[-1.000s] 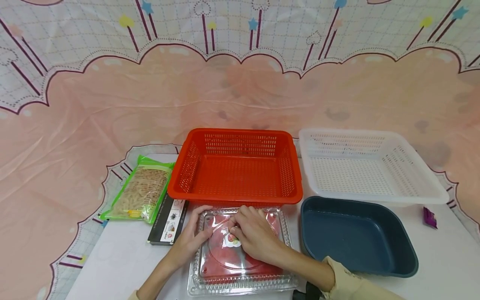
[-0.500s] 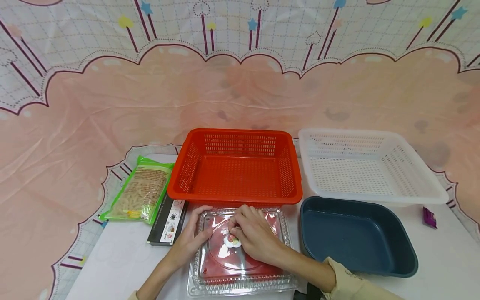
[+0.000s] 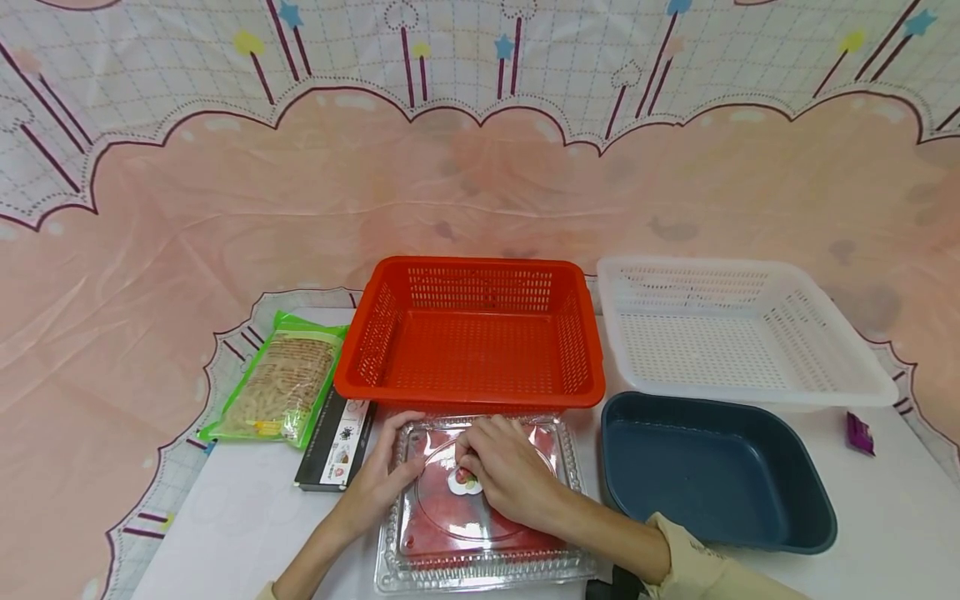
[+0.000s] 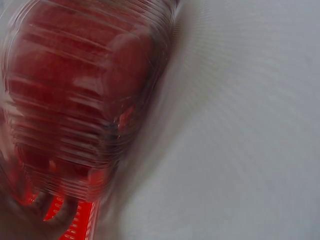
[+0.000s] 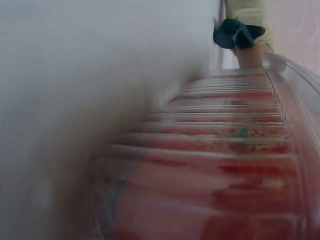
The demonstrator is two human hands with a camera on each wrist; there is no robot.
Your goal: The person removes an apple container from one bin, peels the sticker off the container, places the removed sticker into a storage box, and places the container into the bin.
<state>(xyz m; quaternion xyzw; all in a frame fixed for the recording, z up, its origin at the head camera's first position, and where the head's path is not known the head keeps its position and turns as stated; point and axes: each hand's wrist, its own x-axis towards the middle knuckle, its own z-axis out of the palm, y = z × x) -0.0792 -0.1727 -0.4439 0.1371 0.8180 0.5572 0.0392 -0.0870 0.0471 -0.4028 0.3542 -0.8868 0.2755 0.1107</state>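
Note:
A clear plastic box point(image 3: 480, 542) with ribbed sides and red contents lies flat on the table. My left hand point(image 3: 378, 479) holds its left side, thumb on the lid and fingers bent round the far left corner. On the lid is a small white-edged sticker point(image 3: 463, 483) with red and green print. My right hand point(image 3: 513, 479) is over the lid, fingers curled, with thumb and index fingertip pinching at the sticker's far edge; the exact contact is hidden by the fingers. The left wrist view shows the ribbed box point(image 4: 75, 100) close up.
A red basket point(image 3: 468, 396) stands just behind the box. A white basket point(image 3: 750, 392) is at the back right, with a dark blue basin point(image 3: 720, 492) before it. A green-edged food packet point(image 3: 285, 383) overlaps a black box point(image 3: 337, 442) on the left. A purple packet point(image 3: 860, 435) lies far right.
My right hand's knuckles have dipped slightly while its fingertips stay at the sticker. The left hand and the box have not visibly moved.

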